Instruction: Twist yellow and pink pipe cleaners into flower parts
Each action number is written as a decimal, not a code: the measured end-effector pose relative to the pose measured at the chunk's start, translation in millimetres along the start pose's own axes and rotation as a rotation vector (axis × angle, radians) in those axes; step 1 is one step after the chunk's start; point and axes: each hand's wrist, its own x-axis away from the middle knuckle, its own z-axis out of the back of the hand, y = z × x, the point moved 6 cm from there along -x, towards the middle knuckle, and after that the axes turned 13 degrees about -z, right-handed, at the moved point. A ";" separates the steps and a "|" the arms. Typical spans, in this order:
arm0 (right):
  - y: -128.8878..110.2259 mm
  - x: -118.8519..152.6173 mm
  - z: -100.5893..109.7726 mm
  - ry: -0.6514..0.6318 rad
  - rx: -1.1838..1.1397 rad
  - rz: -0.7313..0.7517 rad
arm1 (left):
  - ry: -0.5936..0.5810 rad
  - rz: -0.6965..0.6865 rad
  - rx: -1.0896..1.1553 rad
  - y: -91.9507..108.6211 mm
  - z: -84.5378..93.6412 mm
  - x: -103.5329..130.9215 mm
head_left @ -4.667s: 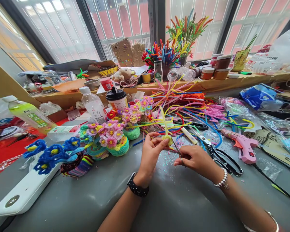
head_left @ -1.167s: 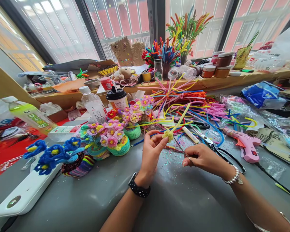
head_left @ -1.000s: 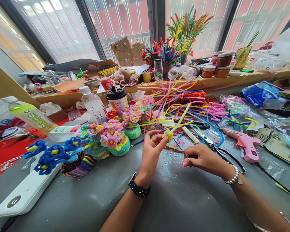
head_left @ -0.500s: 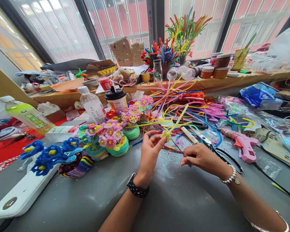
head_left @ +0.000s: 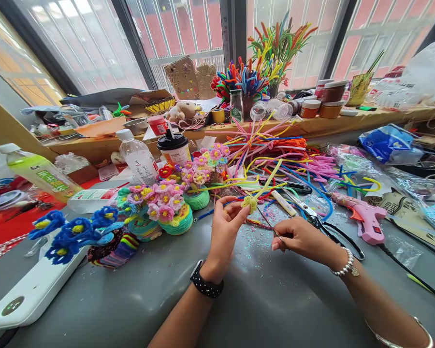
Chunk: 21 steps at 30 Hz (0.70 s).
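Observation:
My left hand (head_left: 226, 229) pinches a small pale yellow pipe-cleaner flower (head_left: 250, 203) between thumb and fingertips. From the flower, a yellow-green pipe-cleaner stem (head_left: 270, 178) slants up to the right. My right hand (head_left: 299, 237) is closed around the handle of small, dark metal scissors (head_left: 267, 216), whose thin blades point up-left and lie just right of the flower. The fingers hide most of the handle, and I cannot tell whether the blades touch the flower. Sequins (head_left: 257, 249) are scattered on the grey table beneath both hands.
Potted pipe-cleaner flowers (head_left: 165, 200) and blue ones (head_left: 76, 232) stand left, beside a white power bank (head_left: 32, 290). Loose pipe cleaners (head_left: 271, 145) pile up behind my hands. Black-handled pliers (head_left: 322, 227) and a pink glue gun (head_left: 366, 217) with its cord lie right.

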 end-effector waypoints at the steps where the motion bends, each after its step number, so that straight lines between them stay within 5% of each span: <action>1: 0.1 -0.1 -0.2 0.002 0.003 0.009 | -0.005 -0.001 0.000 0.1 -0.3 0.1; 21: 0.2 1.5 12.0 0.277 0.246 0.038 | -0.060 -0.049 -0.065 3.7 -4.1 2.7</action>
